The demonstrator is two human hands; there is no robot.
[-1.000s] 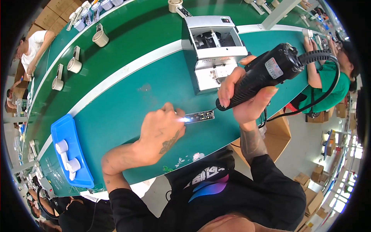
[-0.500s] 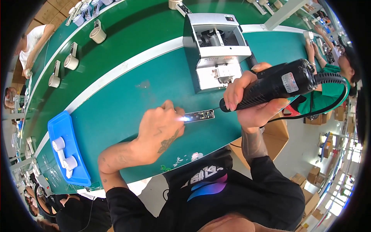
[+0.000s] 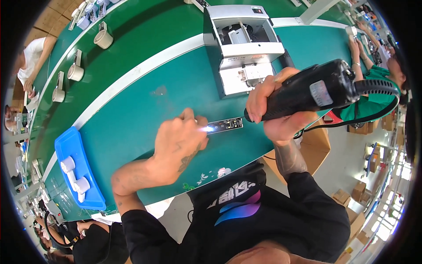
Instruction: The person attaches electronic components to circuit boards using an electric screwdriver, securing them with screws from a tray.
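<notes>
I've got the left hand point(image 3: 180, 138) at the left end of a narrow circuit board strip point(image 3: 228, 125). Fingers curled, tips hidden behind the knuckles; can't tell if that grip pinches the strip or just presses it. Bright white-blue glow right beside those fingers. Strip sits in front of my torso, between the two hands, slightly slanted, component side up, on or just above the green desk point(image 3: 132, 114); can't tell which.

Right hand point(image 3: 281, 125): grip wrapped firmly around a black corded tool point(image 3: 303, 90), fingers on the far side, thumb on the near side. Tool's nose points down-left, right by the strip's right end; contact unclear. Ribbed cable point(image 3: 378, 88) leaves its back end and loops right.

Silver-and-black machine point(image 3: 250, 57) on the desk beyond the right hand. Blue tray point(image 3: 72, 143) at far left, white parts point(image 3: 81, 185) lying in it. More pale round-ended pieces point(image 3: 103, 39) lined up past the white strip point(image 3: 145, 68). Co-worker in green point(image 3: 373, 94) at right, open cardboard box point(image 3: 316, 147) below the desk edge.
</notes>
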